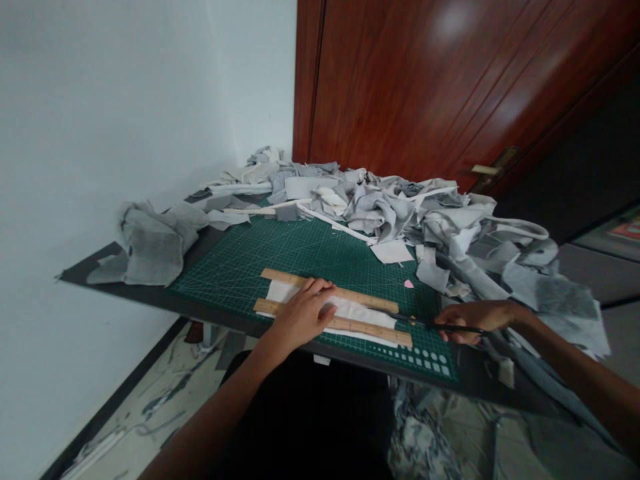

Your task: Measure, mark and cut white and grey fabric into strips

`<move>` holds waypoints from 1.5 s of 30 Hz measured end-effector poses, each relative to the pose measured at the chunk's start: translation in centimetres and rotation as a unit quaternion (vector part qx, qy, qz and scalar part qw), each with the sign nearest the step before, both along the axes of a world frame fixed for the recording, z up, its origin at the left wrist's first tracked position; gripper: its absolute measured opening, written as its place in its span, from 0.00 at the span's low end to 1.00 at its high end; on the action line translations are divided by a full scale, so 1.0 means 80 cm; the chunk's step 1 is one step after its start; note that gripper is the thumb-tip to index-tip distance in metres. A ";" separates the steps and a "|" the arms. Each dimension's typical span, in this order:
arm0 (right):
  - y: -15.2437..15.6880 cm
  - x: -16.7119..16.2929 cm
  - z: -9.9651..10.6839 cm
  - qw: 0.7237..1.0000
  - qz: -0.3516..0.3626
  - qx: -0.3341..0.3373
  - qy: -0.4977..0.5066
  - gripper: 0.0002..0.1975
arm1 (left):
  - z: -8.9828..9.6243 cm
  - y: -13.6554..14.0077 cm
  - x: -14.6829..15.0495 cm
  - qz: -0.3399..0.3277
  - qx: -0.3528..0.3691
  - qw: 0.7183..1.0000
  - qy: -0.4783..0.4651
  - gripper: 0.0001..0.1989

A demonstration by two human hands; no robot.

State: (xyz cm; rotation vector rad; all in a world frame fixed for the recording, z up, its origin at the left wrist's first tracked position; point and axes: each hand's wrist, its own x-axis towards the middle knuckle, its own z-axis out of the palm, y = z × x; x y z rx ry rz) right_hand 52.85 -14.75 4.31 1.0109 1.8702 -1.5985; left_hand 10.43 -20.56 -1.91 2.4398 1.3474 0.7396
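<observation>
A strip of white cloth [353, 311] lies across the green cutting mat [300, 243], near the table's front edge. Two wooden rulers rest on it, the far ruler [367, 299] along its back side and the near ruler [373, 330] along its front. My left hand [305, 313] presses flat on the cloth and rulers, fingers stretched out. To the right, my right hand [463, 319] is closed around the handles of black scissors [423, 323]. Their blades point left and reach the cloth's right end between the rulers; whether they are cutting cannot be made out.
Grey and white fabric scraps [385, 207] are heaped along the table's back and right side. A crumpled grey cloth [153, 247] sits at the left corner. A small pink piece [409, 284] lies on the mat. Behind stand a wall and a brown wooden door [425, 80].
</observation>
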 end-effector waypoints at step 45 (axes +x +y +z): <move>-0.003 0.000 -0.011 0.996 -0.090 0.018 0.003 0.30 | -0.003 0.002 0.000 -0.006 0.006 1.000 0.000 0.18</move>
